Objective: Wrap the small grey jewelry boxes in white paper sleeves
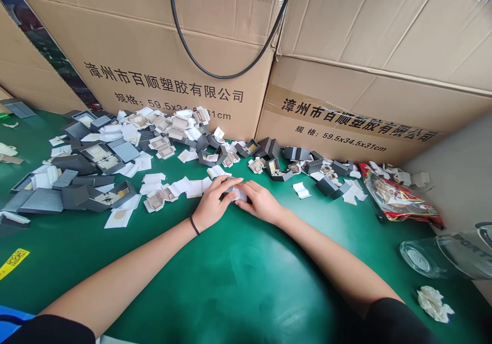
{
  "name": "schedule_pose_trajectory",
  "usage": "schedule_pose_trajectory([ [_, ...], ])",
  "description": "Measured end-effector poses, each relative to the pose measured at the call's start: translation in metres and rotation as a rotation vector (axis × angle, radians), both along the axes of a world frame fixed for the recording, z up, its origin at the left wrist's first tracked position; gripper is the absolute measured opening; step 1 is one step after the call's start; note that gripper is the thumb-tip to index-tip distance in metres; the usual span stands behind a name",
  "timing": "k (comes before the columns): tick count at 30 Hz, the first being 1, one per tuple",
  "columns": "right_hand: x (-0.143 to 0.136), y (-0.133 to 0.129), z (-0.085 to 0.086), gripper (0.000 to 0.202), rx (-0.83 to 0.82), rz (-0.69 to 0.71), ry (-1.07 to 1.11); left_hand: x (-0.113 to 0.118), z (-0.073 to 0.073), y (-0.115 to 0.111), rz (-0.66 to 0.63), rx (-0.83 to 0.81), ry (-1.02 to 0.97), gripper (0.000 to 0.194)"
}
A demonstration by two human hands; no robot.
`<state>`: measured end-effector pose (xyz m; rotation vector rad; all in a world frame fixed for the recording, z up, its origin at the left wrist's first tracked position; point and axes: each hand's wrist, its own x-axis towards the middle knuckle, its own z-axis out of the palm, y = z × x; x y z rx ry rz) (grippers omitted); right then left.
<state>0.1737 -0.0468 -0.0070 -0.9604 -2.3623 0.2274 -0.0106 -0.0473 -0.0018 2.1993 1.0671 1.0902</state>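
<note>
Both my hands meet over the green tabletop, around a small grey box [240, 194] that is mostly covered by fingers. My left hand [213, 201], with a black band at the wrist, curls its fingers over the box's top and near side. From the other side, the fingers and thumb of my right hand [262, 201] press on it. Just left of the hands lie white folded papers [187, 187] and a beige box insert [156, 200]. Behind them is another white paper piece [217, 172].
Dark grey jewellery-type boxes [102, 157], papers and inserts are heaped at the left and back. Large cardboard cartons [172, 52] wall the far side, with a black cable [230, 76] hanging in front. At right are a red snack bag [400, 195], a clear bottle [446, 254] and crumpled tissue [434, 303].
</note>
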Motion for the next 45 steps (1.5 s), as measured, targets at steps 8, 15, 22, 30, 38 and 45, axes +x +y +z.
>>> schedule_pose_trajectory([
  [8,-0.003,-0.003,-0.009,0.028,-0.037,-0.009,0.177,-0.002,0.001,-0.001,0.000,-0.047,0.008,0.034],
  [15,-0.004,0.000,-0.006,0.024,-0.033,-0.039,0.209,-0.003,-0.003,-0.001,-0.027,0.003,0.015,0.031],
  [22,-0.003,0.002,-0.006,0.022,-0.015,-0.011,0.169,-0.001,-0.002,-0.003,-0.032,0.065,0.028,0.029],
  [30,0.003,0.006,-0.003,0.021,-0.020,0.065,0.072,-0.002,-0.004,0.000,-0.015,0.034,0.023,0.031],
  [38,0.002,0.001,0.003,0.017,0.211,0.059,-0.096,-0.005,0.001,0.004,-0.076,0.008,0.026,0.035],
  [45,-0.001,-0.002,0.003,0.016,0.200,0.114,-0.165,-0.005,-0.001,0.006,-0.145,-0.105,-0.051,0.048],
])
